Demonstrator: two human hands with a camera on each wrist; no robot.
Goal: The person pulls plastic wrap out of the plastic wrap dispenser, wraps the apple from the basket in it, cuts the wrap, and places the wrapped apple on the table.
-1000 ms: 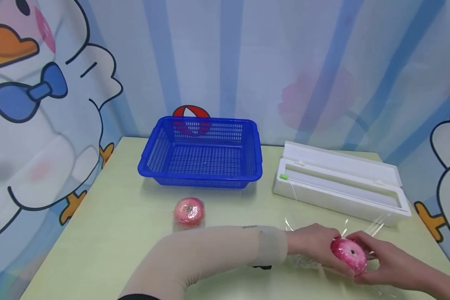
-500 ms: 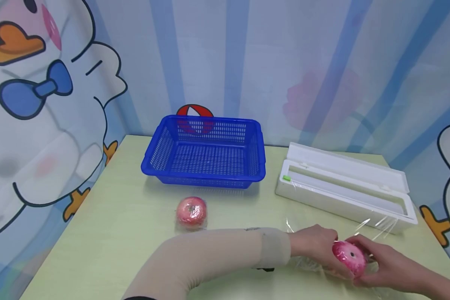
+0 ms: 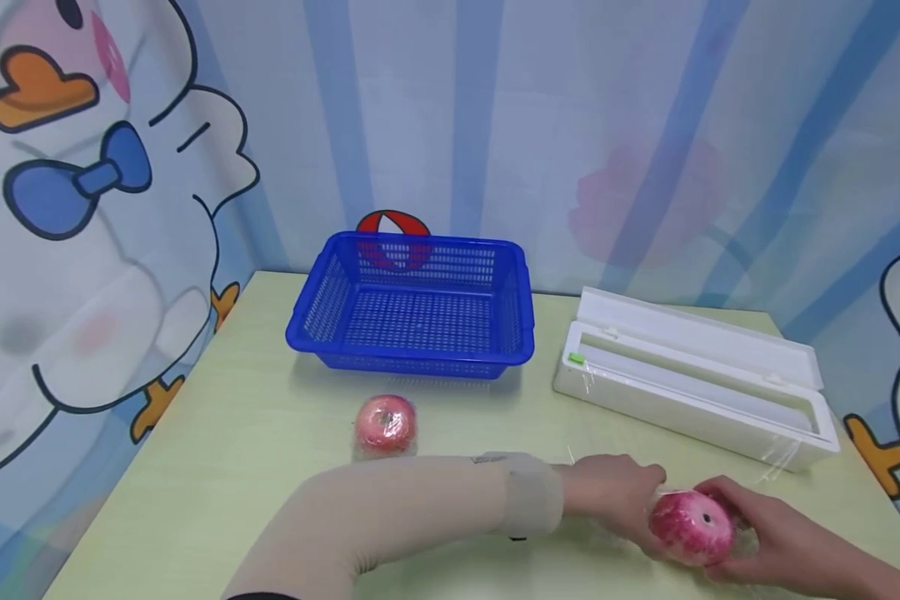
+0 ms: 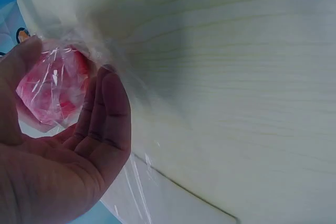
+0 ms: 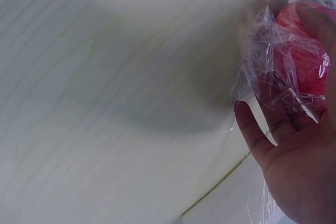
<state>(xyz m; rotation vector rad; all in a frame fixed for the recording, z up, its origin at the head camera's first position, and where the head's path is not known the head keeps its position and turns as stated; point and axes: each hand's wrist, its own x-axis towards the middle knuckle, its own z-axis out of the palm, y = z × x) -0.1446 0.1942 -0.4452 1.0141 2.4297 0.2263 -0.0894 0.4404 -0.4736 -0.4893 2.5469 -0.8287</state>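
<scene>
A pink-red apple (image 3: 690, 529) with clear plastic wrap around it is between my two hands at the lower right of the head view. My right hand (image 3: 768, 529) grips it from the right, thumb and fingers around its side. From the left, my left hand (image 3: 618, 498) curls around the wrapped apple, with film at its fingertips. Bunched plastic wrap (image 5: 262, 51) covers the apple's underside in the right wrist view. In the left wrist view the film (image 4: 58, 77) lies creased over the apple between thumb and fingers. Some left fingers are hidden in the head view.
Another film-wrapped apple (image 3: 386, 425) sits on the pale table (image 3: 217, 467), in front of a blue plastic basket (image 3: 412, 365). At the back right stands a white wrap dispenser (image 3: 667, 417), lid raised, with a green slider (image 3: 576, 358). A cartoon-print curtain (image 3: 397, 108) hangs behind.
The apple has shifted slightly left and toward me, and tilted a little. My left hand has drawn slightly left of it. The film strands near the dispenser's corner look shorter.
</scene>
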